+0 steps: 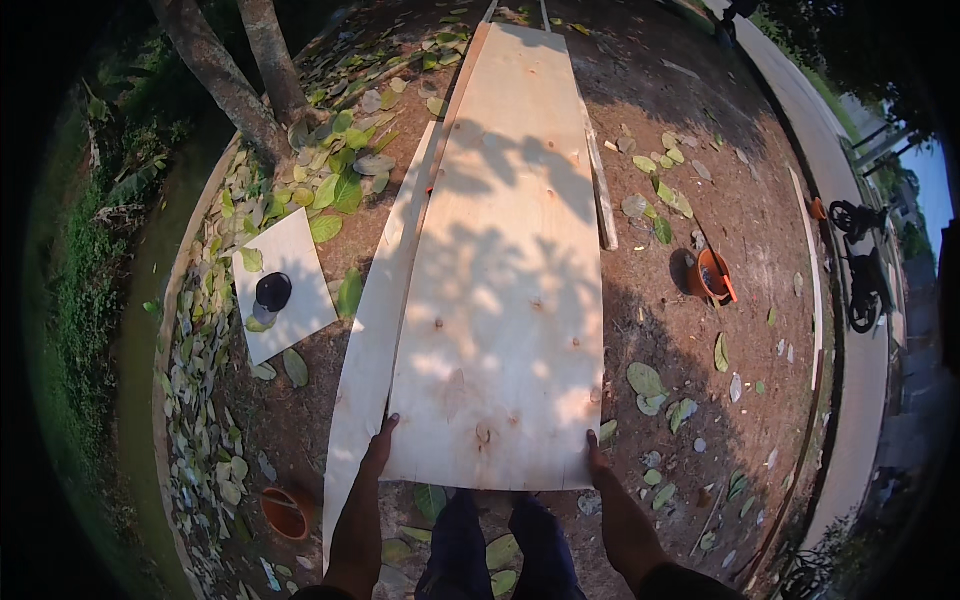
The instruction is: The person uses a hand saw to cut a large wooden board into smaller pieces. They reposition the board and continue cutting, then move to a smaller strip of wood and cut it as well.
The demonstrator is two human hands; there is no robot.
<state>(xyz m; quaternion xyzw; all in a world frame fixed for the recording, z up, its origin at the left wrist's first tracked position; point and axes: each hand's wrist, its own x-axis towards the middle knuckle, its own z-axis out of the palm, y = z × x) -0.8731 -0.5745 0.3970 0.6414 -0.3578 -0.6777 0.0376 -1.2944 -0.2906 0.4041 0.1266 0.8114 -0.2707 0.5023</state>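
A long, pale plywood sheet (pixel 490 350) stretches away from me, with leaf shadows across its face. My left hand (pixel 380 445) grips its near left edge, thumb on top and fingers mostly hidden beneath. At the near right edge, my right hand (pixel 599 465) has the same kind of hold. Another pale sheet (pixel 352 410) lies lower, partly covered, along the left side. A narrow wooden strip (pixel 456 110) runs beside the far left edge of the held sheet. On the far right, a thin plank (pixel 603 200) sticks out from under it.
Right of the sheet stands an orange bucket (pixel 708 275) with an orange-handled tool in it. Another orange bucket (pixel 287 514) is near left. A small white board (pixel 290 265) bears a round black object (pixel 273 291). Tree trunks (pixel 230 85), fallen leaves and a parked motorcycle (pixel 864 290) surround the area.
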